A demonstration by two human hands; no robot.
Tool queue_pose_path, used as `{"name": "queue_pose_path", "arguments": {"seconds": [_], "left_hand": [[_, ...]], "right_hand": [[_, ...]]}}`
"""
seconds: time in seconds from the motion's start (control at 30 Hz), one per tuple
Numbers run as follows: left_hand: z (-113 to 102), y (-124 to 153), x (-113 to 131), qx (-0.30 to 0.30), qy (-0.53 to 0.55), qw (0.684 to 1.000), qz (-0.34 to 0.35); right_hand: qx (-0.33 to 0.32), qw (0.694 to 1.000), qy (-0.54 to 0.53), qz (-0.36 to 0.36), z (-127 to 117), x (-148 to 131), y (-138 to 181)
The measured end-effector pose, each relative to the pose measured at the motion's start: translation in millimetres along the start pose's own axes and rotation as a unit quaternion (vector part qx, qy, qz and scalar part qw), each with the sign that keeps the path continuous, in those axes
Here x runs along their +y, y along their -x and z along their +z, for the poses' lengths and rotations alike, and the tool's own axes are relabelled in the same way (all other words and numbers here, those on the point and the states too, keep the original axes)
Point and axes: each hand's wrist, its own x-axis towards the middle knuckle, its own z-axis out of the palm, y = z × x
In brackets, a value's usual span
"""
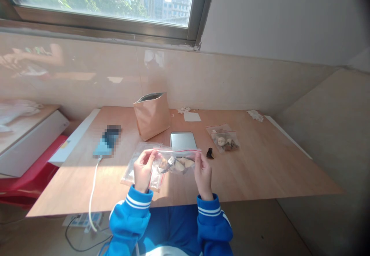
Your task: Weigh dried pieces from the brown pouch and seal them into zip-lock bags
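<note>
Both my hands hold up a small clear zip bag (177, 162) with a red seal strip and pale and brown chunks inside, just above the wooden table (260, 167). My left hand (143, 170) pinches the bag's left top corner. My right hand (203, 175) pinches its right top corner. Under the held bag, more clear empty bags (133, 168) lie flat on the table.
A brown paper pouch (152, 114) stands open at the back. Behind my hands lie a small silver scale (182, 140), a dark clip (209, 154) and another filled zip bag (224, 138). A phone (107, 142) with a white cable (93, 194) lies left. Paper scraps (192, 116) sit near the wall.
</note>
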Motion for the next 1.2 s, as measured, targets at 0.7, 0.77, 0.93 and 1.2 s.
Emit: {"name": "queue_pose_path", "arguments": {"seconds": [0.7,0.77,0.93,1.2], "left_hand": [[-13.5,0.3,-1.6,-0.049,-0.056,0.997,0.020],[-10.7,1.5,-1.6,-0.038,-0.054,0.997,0.027],[-3.4,3.0,-2.6,-0.015,-0.031,0.999,0.029],[3.5,8.4,-3.6,-0.015,0.001,1.000,0.025]], "right_hand": [[0.050,0.997,-0.054,0.015,-6.6,-5.1,-1.0],[0.057,0.997,-0.053,0.014,-4.6,-4.4,-1.1],[0.036,0.997,-0.071,0.019,2.3,-4.7,0.3],[0.011,0.994,-0.111,0.018,13.7,-3.8,4.8]]}}
